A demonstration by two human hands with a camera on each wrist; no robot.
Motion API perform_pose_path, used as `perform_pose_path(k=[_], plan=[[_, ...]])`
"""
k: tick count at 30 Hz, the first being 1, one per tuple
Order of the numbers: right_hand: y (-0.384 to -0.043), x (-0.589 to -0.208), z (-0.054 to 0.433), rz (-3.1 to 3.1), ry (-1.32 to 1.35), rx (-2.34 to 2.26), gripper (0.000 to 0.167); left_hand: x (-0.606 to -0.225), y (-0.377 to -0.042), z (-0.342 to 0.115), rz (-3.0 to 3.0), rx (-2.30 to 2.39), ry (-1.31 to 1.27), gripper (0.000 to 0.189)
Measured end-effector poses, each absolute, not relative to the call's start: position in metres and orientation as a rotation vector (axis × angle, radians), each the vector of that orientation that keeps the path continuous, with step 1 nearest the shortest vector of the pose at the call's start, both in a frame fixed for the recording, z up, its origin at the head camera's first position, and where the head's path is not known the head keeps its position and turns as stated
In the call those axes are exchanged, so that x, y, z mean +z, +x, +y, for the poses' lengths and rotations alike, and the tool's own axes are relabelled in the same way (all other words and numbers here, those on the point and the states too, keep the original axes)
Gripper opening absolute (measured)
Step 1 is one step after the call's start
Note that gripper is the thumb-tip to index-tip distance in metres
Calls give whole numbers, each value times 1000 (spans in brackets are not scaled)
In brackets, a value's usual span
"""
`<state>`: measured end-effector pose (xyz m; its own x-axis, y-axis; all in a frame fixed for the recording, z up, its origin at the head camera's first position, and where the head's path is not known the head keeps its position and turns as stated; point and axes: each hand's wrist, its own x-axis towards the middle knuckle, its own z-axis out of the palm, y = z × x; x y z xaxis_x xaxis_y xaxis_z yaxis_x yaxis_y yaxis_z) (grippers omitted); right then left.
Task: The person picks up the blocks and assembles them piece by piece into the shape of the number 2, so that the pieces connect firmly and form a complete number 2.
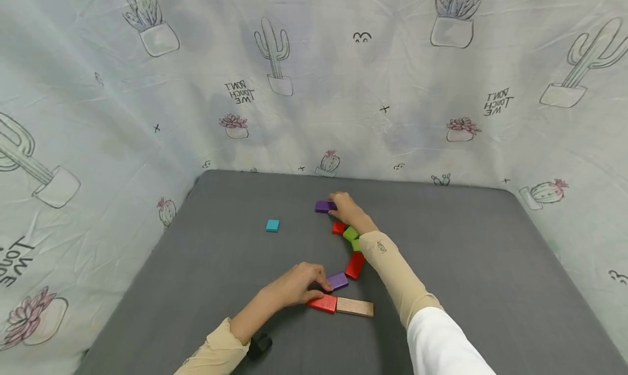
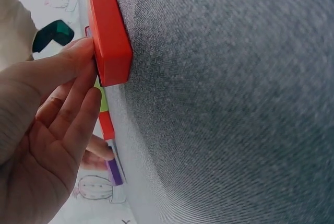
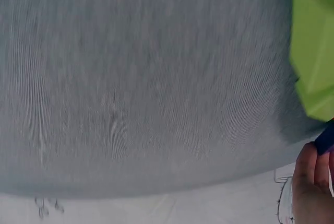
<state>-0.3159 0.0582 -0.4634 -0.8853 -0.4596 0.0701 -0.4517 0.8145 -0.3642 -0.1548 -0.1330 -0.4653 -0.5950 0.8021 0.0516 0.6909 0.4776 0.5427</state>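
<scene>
Toward the back, my right hand point(image 1: 347, 209) grips the right end of a purple block point(image 1: 322, 206). In the right wrist view this hand point(image 3: 313, 179) shows only at the lower right corner. Nearer the front, my left hand point(image 1: 296, 285) reaches over a red block point(image 1: 324, 303) with its thumb on it. Its index fingertip touches the left end of a second purple block point(image 1: 338, 280). The left wrist view has the thumb against the red block point(image 2: 110, 33), the fingers fairly straight, their tips partly hidden.
A plain wooden block point(image 1: 355, 307) adjoins the front red block. A curved row of a red block point(image 1: 355, 265), green blocks point(image 1: 350, 234) and another red block point(image 1: 338, 228) lies between the hands. A blue block point(image 1: 272, 225) lies apart; a black object point(image 1: 260, 344) is by the left wrist.
</scene>
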Motion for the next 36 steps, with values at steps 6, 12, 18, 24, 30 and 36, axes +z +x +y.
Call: perform_pose_path(k=[6, 12, 18, 24, 30, 36], plan=[[-308, -463, 71, 2953, -776, -828, 31, -464, -157, -131, 2518, 750, 1305, 17], [-299, -458, 82, 2967, -844, -939, 28, -464, -158, -130, 2513, 752, 1281, 18], [-291, -453, 83, 2966, -914, -952, 28, -466, -159, -131, 2514, 744, 1248, 19], [-282, -448, 75, 2951, -977, -960, 29, -465, -160, -133, 2522, 755, 1258, 18], [-276, -450, 70, 2930, -1044, -944, 27, -465, -158, -134, 2519, 746, 1239, 19], [-274, -457, 68, 2897, -1037, -885, 26, -465, -155, -136, 2517, 748, 1209, 19]])
